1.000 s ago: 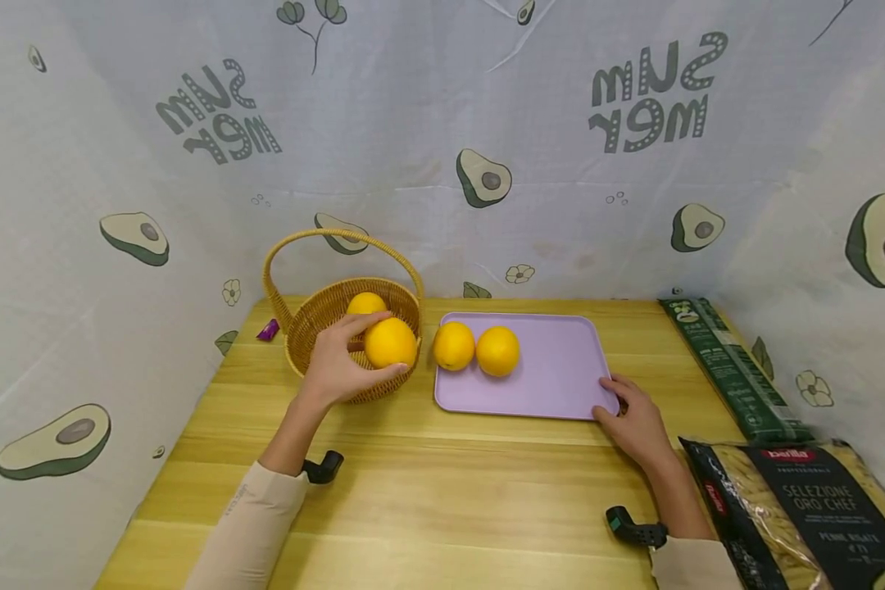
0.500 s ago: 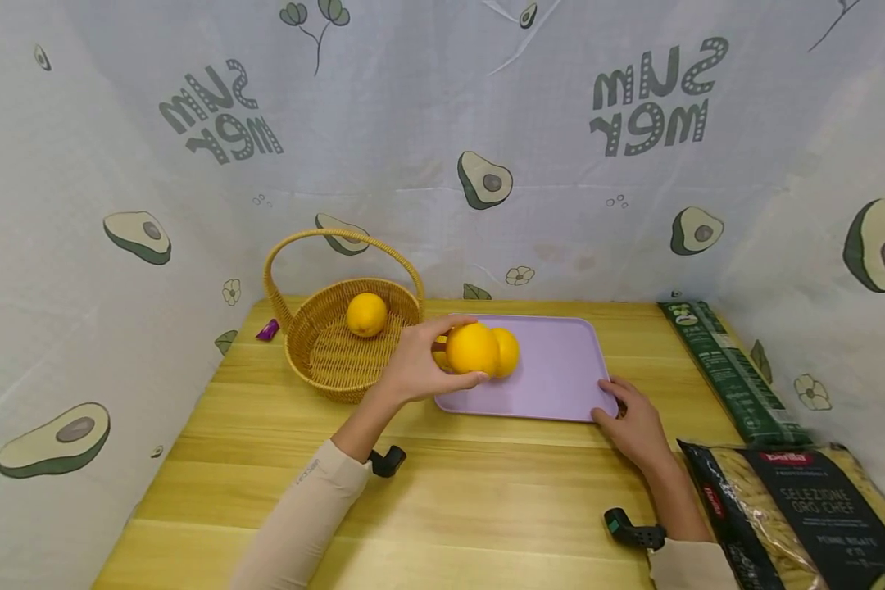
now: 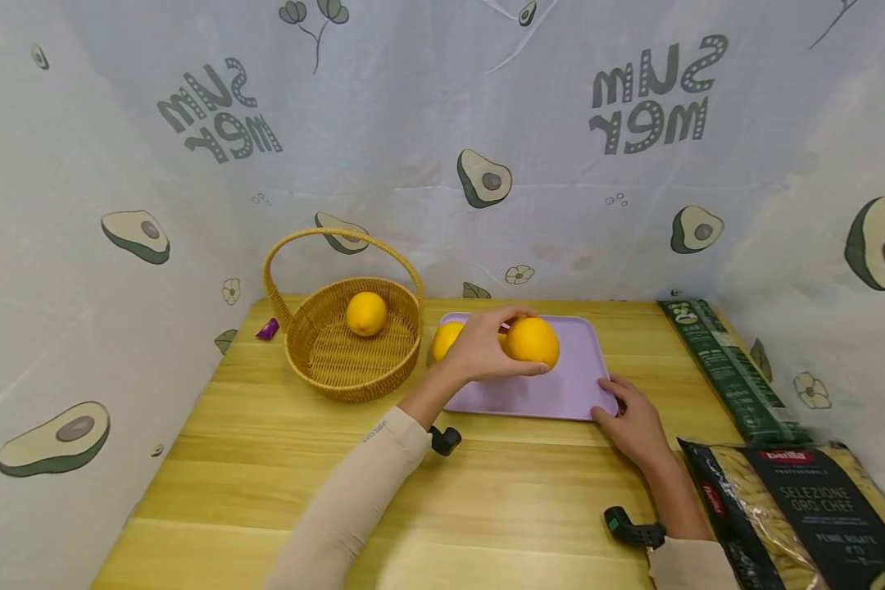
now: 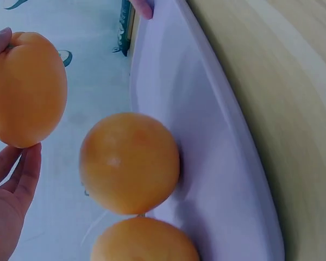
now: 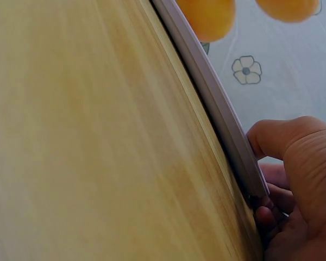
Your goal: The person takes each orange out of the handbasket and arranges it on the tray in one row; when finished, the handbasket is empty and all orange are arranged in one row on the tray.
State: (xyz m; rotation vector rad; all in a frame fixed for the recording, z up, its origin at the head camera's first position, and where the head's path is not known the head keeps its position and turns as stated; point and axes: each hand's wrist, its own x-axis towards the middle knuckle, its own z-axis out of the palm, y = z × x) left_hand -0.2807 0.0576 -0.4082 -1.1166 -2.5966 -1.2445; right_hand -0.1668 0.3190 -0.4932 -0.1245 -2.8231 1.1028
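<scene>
My left hand (image 3: 483,348) holds an orange (image 3: 533,342) between thumb and fingers, up over the lilac tray (image 3: 575,385). In the left wrist view the held orange (image 4: 30,89) hangs apart from two others, a nearer orange (image 4: 129,163) and a lower one (image 4: 145,242), both resting on the tray at its left end. My left hand mostly hides one of these in the head view. At the tray's front right corner my right hand (image 3: 634,418) grips the rim, thumb on top and fingers curled at the outer side, as the right wrist view shows.
Left of the tray stands a wicker basket (image 3: 354,387) with a tall handle and one orange (image 3: 366,314) inside. A small purple wrapped piece (image 3: 268,329) lies beside it. A green packet (image 3: 737,369) and a bag of penne (image 3: 804,508) lie along the right side.
My left hand has carried the orange from over the basket rightward, past the two oranges, to above the tray's middle. My right hand has stayed at the tray corner.
</scene>
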